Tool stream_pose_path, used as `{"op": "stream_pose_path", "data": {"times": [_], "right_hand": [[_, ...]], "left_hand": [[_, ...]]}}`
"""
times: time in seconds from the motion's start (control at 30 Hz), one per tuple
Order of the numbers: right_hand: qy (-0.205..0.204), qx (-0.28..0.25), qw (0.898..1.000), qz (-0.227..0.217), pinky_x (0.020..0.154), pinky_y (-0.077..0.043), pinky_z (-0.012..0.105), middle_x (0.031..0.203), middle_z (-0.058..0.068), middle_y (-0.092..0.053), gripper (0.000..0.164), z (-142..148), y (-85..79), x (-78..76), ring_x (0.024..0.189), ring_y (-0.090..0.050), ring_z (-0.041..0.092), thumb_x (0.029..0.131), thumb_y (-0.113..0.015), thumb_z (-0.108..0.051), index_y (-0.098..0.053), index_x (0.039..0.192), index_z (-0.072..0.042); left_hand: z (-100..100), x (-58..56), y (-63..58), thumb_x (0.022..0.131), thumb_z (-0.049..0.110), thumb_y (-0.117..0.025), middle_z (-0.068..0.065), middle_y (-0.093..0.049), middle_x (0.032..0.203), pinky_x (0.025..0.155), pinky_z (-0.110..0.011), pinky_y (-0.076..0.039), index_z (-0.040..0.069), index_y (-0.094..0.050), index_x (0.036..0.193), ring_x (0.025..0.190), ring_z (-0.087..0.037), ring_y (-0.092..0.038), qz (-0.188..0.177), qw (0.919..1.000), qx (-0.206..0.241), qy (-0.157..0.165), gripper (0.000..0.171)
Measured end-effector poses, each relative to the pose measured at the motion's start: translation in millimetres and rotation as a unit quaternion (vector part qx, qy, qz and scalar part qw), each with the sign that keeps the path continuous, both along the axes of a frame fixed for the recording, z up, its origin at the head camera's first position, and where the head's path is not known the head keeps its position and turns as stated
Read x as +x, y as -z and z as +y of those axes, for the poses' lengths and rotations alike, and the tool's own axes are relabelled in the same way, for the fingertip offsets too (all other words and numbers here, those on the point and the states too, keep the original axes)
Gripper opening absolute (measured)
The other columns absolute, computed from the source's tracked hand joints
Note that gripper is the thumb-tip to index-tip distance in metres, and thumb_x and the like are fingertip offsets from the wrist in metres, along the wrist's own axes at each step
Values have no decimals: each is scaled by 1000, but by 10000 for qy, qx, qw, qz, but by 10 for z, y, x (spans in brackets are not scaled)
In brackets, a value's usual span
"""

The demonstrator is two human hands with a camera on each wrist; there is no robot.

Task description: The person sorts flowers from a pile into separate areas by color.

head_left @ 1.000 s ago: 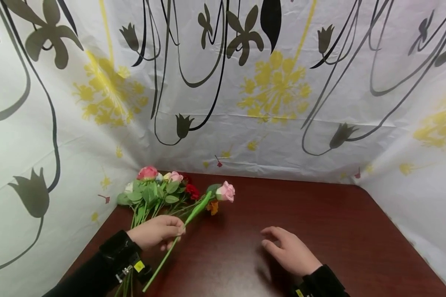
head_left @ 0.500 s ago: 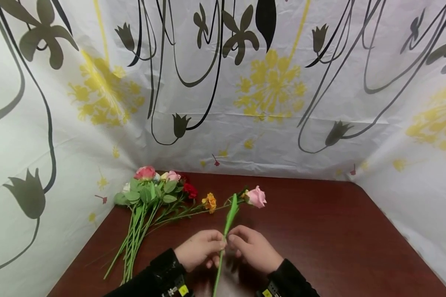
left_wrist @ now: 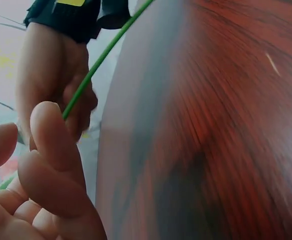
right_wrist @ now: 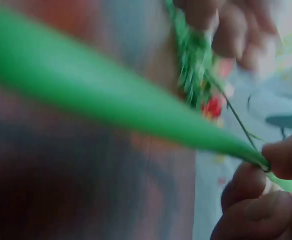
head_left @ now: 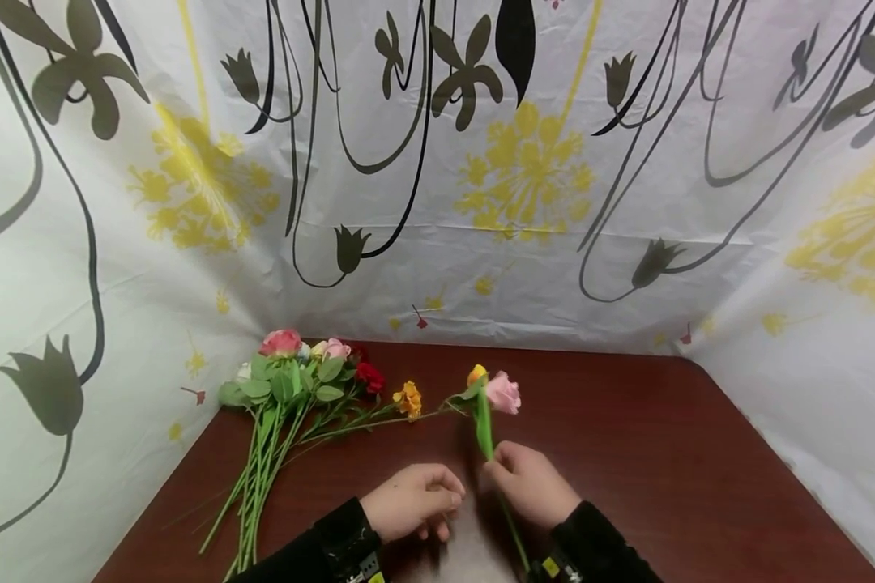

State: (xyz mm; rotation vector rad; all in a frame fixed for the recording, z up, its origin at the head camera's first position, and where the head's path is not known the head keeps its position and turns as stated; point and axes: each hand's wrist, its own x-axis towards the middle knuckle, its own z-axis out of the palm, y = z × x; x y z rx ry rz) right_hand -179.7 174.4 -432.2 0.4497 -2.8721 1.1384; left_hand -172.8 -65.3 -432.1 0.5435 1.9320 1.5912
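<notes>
Right hand [head_left: 532, 486]: was pinched, thumb against curled fingers, on the slender green stem [head_left: 514, 530] of a small yellow flower, just below its long green leaf; the back of the hand faced up
Right forearm: entered from the lower edge in a black sleeve [head_left: 601, 542] and angled up and to the left
Left hand [head_left: 411, 502]: stood just beside the stem, on its left, with fingers loosely bent and the thumb spaced from them; it held nothing
Left forearm: ran from the lower edge up and to the right, in a matching black sleeve
Spacing of hands: apart, with a narrow gap between them; in the left wrist view the stem passed beyond the left fingertips
Yellow flower [head_left: 477, 375]: stood above the right hand, at the upper end of the leaf [head_left: 484, 425]; the stem slanted below the hand toward the lower edge
Pink rose [head_left: 505, 393]: appeared immediately right of the yellow flower; contact between the two could not be told
Orange ruffled flower [head_left: 407, 400]: lay left of the yellow flower
Mixed flower bunch [head_left: 284, 385]: lay at the left on the dark red-brown wood-grain table [head_left: 663, 461], blooms toward the white floral-printed curtain [head_left: 554, 283], green stems toward the person
</notes>
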Motion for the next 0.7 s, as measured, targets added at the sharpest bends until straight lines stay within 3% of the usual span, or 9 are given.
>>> {"op": "stream_pose_path", "data": {"times": [0.2,0.43,0.6,0.7], "right_hand": [[752,1071,9914,55,55,-39,33,65,-4,-51,19,653,-28,-56,57,-47,13,96,-67,-18,-57,80,-17],[1459,2298,9622,8,55,-41,41,77,-3,-60,6,1524,11,-29,60,-51,17,98,-66,-19,-62,99,-15],[1729,2785,9447,56,51,-42,45,76,0,-62,10,2060,31,-6,61,-55,20,98,-66,-23,-62,97,-14],[1841,2872,9400,-37,50,-42,45,76,1,-61,11,2368,58,-7,61,-55,21,98,-64,-22,-61,93,-13]], "left_hand": [[-157,-28,29,102,20,-62,-17,-69,90,54,-28,-46,1,-64,116,66,-16,-65,8,9999,-134,-97,24],[-242,-62,42,102,21,-62,-9,-69,81,55,-28,-46,0,-64,117,67,-18,-66,19,9998,-171,-66,26],[-312,-95,55,102,21,-62,-10,-69,83,55,-28,-46,0,-63,117,67,-17,-65,9,9995,-245,-178,27],[-353,-109,76,102,22,-62,-10,-68,82,55,-28,-46,0,-63,118,67,-17,-65,-19,9993,-290,-250,27]]}}
